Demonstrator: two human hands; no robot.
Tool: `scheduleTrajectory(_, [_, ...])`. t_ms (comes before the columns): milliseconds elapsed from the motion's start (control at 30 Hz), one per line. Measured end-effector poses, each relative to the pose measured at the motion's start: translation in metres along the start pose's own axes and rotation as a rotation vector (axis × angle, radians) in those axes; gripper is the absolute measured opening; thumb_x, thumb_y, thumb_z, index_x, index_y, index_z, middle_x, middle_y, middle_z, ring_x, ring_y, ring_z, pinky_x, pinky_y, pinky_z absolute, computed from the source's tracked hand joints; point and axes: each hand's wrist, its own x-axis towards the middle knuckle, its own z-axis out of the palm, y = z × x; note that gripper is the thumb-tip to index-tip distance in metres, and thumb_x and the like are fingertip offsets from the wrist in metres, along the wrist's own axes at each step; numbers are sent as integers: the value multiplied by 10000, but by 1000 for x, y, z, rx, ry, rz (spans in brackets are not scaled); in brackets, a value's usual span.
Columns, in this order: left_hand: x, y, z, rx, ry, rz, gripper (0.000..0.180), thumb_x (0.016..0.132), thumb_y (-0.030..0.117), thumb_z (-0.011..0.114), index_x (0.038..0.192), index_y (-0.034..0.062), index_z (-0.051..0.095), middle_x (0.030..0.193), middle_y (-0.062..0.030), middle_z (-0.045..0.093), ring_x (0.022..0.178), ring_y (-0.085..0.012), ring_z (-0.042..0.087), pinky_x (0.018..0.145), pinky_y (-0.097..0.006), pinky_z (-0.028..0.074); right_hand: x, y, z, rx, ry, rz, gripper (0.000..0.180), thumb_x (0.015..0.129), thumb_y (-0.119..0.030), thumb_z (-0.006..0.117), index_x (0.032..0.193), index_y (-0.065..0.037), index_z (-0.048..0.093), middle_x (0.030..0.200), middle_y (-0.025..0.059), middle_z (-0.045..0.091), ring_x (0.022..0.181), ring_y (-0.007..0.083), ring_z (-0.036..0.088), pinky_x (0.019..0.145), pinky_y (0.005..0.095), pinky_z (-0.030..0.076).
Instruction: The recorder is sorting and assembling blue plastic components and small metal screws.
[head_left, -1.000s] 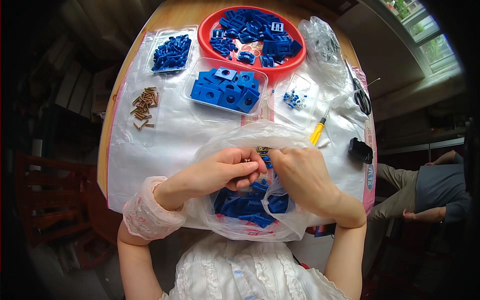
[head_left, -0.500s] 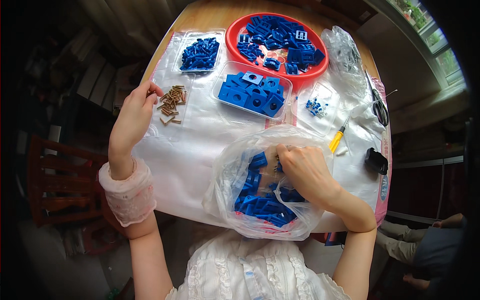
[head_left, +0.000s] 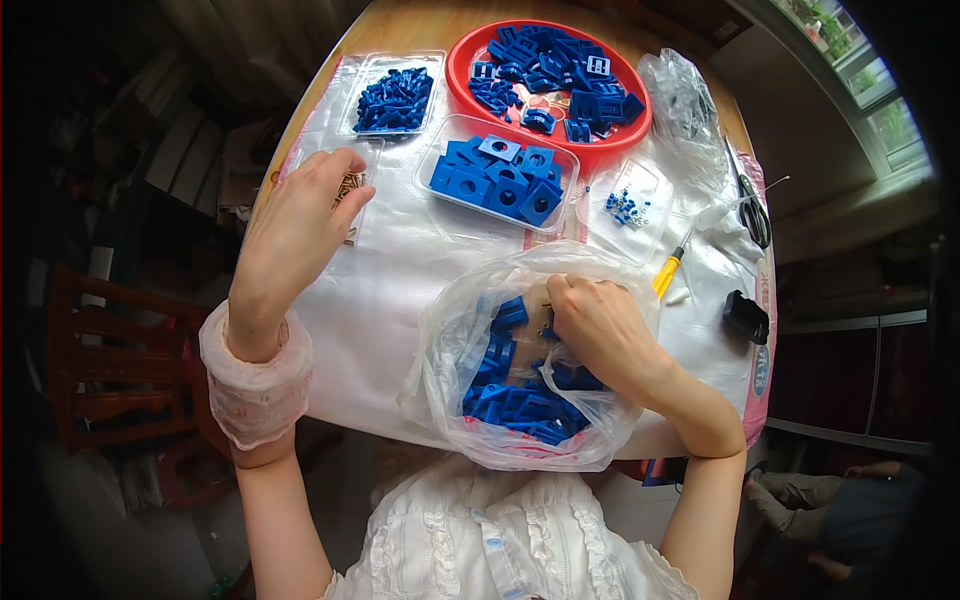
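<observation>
**A left hand (head_left: 308, 215) spreads over brass-coloured screws (head_left: 351, 187) as a right hand (head_left: 592, 315) keeps its place at the plastic bag (head_left: 437, 350)**

A person seated at a covered worktop (head_left: 350, 300) has the left hand palm-down above the small pile of screws at the left, its thumb and fingers parted, with part of the pile showing in the gap. Whether the fingertips touch the metal is hard to say, and nothing is visibly pinched. A second earlier, the two hands were close together over the bag; half a second later the left was at the pile's outer edge, thumb and fingers drawn near each other. It now covers much of the pile.

The right hand has hardly left its spot inside the bag's mouth. Its fingers are curled with the knuckles uppermost and the tips hidden, so there is no telling what, if anything, they grip. Blue plastic parts (head_left: 525, 410) lie in the bag just below it.

The shift appears to leave the work split between two places well apart: the screws on the left, the bag near the person's body. The other supplies look untouched: blue square plates (head_left: 466, 187) with round holes beyond the bag, a red basin (head_left: 597, 150) of blue pieces at the far side, and a yellow-handled screwdriver (head_left: 666, 275) to the right of the bag. Another person's trousered legs (head_left: 800, 490) show at the right.
</observation>
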Motion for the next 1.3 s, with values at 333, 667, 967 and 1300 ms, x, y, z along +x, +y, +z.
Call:
scheduleTrajectory(333, [-43,92,31,-452,-215,372,98,949,79,708,1000,-5,712,883,-171,733,794,-320,729,700,-381,549,0,-5,-6,-44,0,-9,164,813,-8,691,947,43,612,938,225,719,869,381,739,737,427,592])
scheduleTrajectory(667, [-53,94,51,-1074,-837,-148,331,1124,205,466,1301,-55,569,1069,-147,719,857,-176,707,737,-326,566,-26,-8,-38,204,158,-93,177,834,-14,718,968,37,615,871,178,680,796,365,710,646,441,555])
scheduleTrajectory(967, [-52,89,102,-1790,-995,-526,358,1134,225,425,1322,-47,564,1067,-56,639,904,-89,606,803,-241,525,-31,-20,-54,312,323,-131,119,878,-19,752,944,-23,654,810,116,627,681,318,663,594,403,509])
scheduleTrajectory(1300, [-47,82,94,-1715,-946,-337,333,1105,125,462,1365,-69,539,1040,-54,616,800,-52,534,684,-193,444,-17,-11,-14,-203,-77,-21,213,692,7,774,900,-10,734,881,165,749,817,300,761,675,370,579])
